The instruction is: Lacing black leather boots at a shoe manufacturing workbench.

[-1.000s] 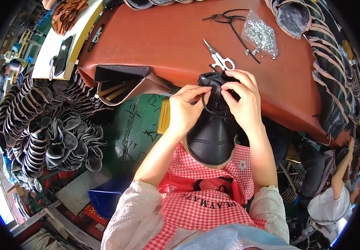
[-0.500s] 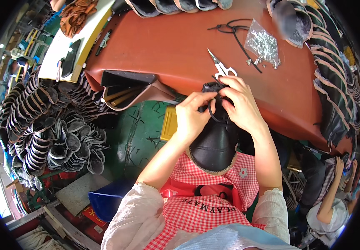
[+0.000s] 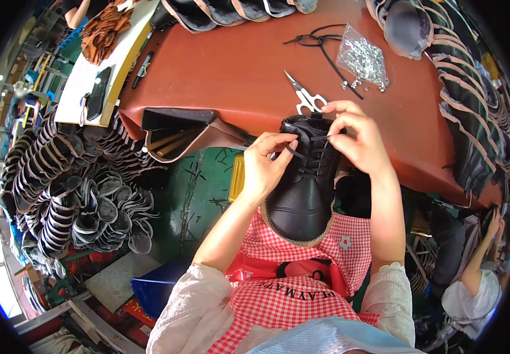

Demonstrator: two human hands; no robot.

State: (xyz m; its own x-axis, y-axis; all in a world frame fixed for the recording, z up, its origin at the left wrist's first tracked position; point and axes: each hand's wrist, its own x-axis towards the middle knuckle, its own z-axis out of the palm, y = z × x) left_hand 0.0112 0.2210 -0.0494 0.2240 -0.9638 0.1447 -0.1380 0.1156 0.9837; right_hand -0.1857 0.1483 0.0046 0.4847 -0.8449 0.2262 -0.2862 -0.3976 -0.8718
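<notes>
A black leather shoe upper (image 3: 300,206) rests between my forearms, its rounded toe toward me and its open end against the table edge. Black shoelace (image 3: 310,165) crosses the front in several rows. My left hand (image 3: 267,162) pinches one lace end at the left side of the eyelets. On the other side, my right hand (image 3: 356,134) pinches the other lace end near the upper eyelets, thumb and forefinger together. White-handled scissors (image 3: 306,97) lie on the table just beyond the shoe upper, close to my right fingers.
The red-brown table (image 3: 219,71) holds a clear bag of small metal pieces (image 3: 361,58), a loose black lace (image 3: 329,53) and a marker (image 3: 143,69). Rows of shoe uppers (image 3: 467,112) line its right side. More uppers (image 3: 110,200) are heaped at left, near an open pouch (image 3: 178,134).
My hands have moved apart, the right one to the right, each with a lace end. The laced front of the shoe upper now shows between them.
</notes>
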